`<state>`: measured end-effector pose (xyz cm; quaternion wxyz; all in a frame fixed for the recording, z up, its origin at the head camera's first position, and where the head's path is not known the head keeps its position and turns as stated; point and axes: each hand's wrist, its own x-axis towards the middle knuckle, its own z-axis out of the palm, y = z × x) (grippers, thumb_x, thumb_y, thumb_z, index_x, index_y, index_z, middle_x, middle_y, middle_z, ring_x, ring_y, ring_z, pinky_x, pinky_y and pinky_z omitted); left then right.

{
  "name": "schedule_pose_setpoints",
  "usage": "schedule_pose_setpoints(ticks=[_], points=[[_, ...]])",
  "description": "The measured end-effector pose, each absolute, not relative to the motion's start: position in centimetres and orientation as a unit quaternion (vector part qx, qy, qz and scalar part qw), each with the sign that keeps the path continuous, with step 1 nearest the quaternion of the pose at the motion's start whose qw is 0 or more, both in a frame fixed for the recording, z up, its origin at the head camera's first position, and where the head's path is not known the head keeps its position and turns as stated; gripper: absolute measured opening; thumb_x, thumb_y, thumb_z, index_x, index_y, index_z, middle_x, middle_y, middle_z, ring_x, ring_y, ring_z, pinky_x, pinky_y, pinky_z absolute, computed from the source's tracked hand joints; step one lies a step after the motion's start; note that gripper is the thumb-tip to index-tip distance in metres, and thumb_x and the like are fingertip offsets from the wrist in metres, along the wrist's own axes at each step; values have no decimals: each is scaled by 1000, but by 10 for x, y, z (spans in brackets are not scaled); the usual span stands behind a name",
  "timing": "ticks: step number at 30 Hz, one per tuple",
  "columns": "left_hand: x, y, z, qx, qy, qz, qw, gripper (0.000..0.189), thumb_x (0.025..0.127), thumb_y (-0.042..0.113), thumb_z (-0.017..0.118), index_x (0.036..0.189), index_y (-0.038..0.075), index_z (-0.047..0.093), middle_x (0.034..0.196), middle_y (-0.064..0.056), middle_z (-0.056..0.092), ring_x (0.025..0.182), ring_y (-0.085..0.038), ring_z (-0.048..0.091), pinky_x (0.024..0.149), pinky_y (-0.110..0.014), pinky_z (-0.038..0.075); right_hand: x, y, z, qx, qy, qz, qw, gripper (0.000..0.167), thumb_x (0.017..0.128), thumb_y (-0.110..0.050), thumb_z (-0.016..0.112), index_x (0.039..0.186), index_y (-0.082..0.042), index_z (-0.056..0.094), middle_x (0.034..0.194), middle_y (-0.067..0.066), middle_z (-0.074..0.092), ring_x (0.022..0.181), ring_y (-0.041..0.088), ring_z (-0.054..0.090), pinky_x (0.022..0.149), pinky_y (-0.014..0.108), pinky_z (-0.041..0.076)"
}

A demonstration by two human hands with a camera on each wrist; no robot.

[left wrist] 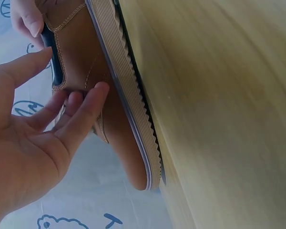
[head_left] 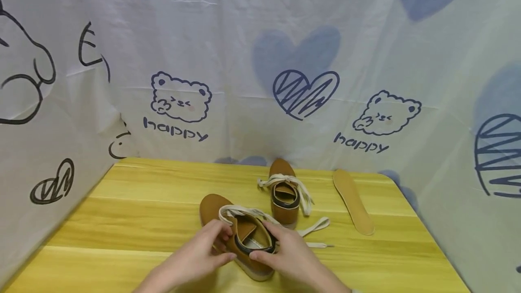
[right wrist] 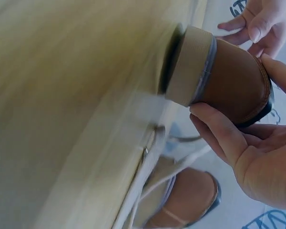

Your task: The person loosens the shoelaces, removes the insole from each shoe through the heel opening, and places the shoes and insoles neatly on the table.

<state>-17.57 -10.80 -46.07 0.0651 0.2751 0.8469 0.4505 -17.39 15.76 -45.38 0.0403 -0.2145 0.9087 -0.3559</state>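
Observation:
A brown shoe [head_left: 212, 208] with a dark padded collar and light ribbed sole stands on the table, its toe toward the back left. My right hand [head_left: 294, 251] grips its heel end, thumb at the collar and fingers along the far side; the right wrist view shows these fingers [right wrist: 217, 125] against the heel. On the near side, my left hand [head_left: 203, 248] touches the upper with loosely bent fingertips [left wrist: 101, 90], its thumb extended toward the collar. A cream lace [head_left: 248, 211] lies loose over the shoe, its ends trailing right. Part of the collar is hidden by the right hand.
Behind stands the matching brown shoe [head_left: 286, 215], its lace tied in a bow. A tan insole [head_left: 353, 202] lies to the right on the yellow wood-grain table [head_left: 122, 220]. A white printed cloth [head_left: 244, 116] hangs around the back and sides.

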Motion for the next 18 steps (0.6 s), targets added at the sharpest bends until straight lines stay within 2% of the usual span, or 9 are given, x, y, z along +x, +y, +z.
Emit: schedule_pose_setpoints(ticks=[7, 10, 14, 18], points=[[-175, -117, -459, 239, 875, 419, 43, 57, 88, 34, 85, 128, 6, 55, 120, -7, 49, 108, -23, 57, 89, -35, 57, -178, 143, -457, -230, 879, -408, 87, 85, 97, -52, 70, 155, 4, 42, 154, 22, 49, 134, 36, 57, 105, 51, 52], [-177, -121, -460, 219, 878, 424, 40, 69, 84, 36, 88, 134, 3, 52, 127, -12, 47, 116, -29, 58, 95, -43, 56, -181, 136, -459, -236, 865, -430, 104, 82, 100, -46, 69, 157, 4, 38, 156, 22, 46, 135, 36, 56, 107, 50, 50], [-182, -127, -462, 205, 873, 441, 38, 87, 75, 30, 94, 141, -4, 47, 138, -21, 44, 123, -43, 57, 103, -56, 52, -184, 123, -461, -233, 856, -448, 110, 79, 101, -43, 67, 158, 3, 36, 158, 22, 44, 139, 36, 52, 113, 53, 44], [-193, -134, -464, 212, 858, 466, 44, 99, 70, 17, 96, 145, -13, 40, 145, -33, 38, 126, -56, 53, 103, -54, 52, -187, 108, -466, -223, 851, -466, 95, 76, 103, -37, 66, 158, 5, 34, 160, 23, 40, 142, 36, 48, 117, 55, 38]])
